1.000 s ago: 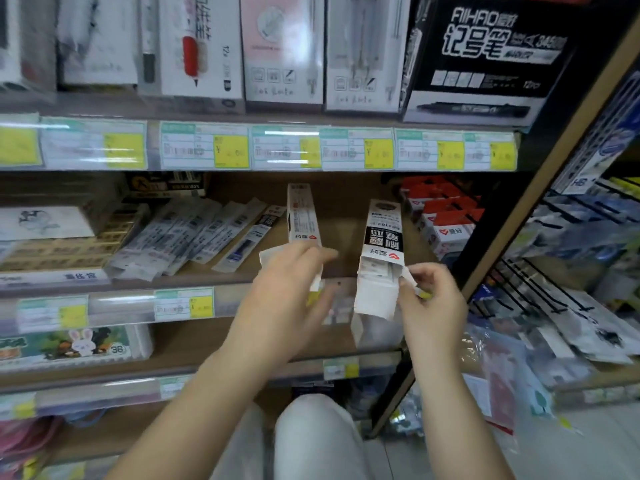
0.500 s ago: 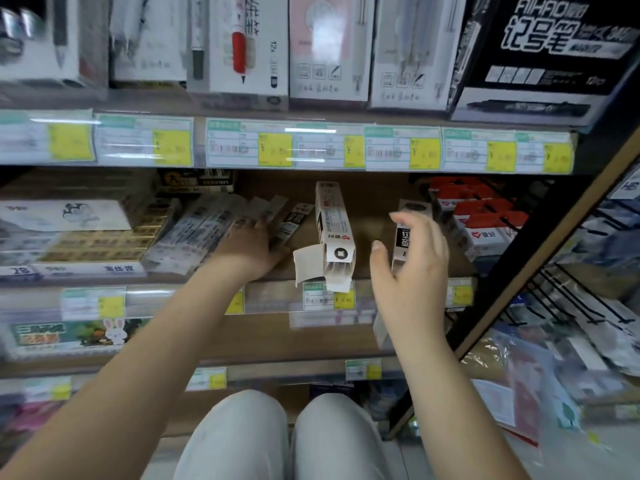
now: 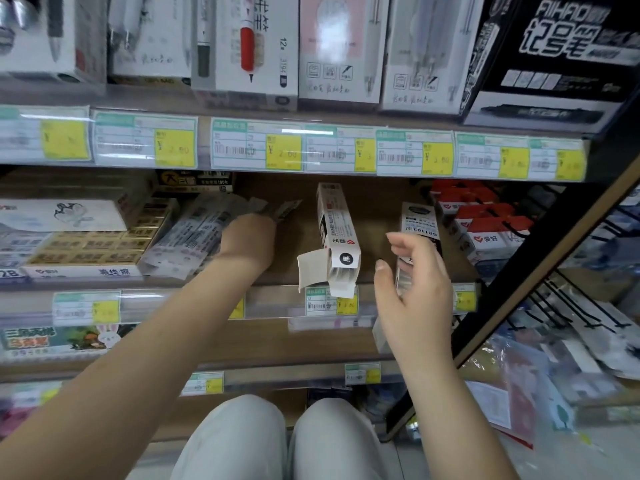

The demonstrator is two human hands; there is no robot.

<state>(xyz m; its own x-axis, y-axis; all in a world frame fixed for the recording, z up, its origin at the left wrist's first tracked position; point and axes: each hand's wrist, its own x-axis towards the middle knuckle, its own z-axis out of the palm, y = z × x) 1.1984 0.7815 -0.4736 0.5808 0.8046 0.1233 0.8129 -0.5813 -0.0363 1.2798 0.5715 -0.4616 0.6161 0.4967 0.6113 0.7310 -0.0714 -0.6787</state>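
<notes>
Single head-worn wide-angle view. Looks forward and slightly down, close up on the middle shelf; left hand, right hand mid-frame, knees at bottom edge.

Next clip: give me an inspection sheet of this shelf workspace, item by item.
Surface: wooden shelf, bare patch between two boxes.
Job's things: white box lies with its end flap open at the front edge; black-and-white box to its right; refill packets fanned out at left.
Clutter: eraser boxes far left, red-topped boxes at right.
Hands: left hand reaches in at the refill packets, fingers hidden; right hand open beside the black-and-white box, contact unclear.
Cables: nothing seen.
Surroundings: pen boxes on the shelf above, price labels on its edge, wire hooks at right.
</notes>
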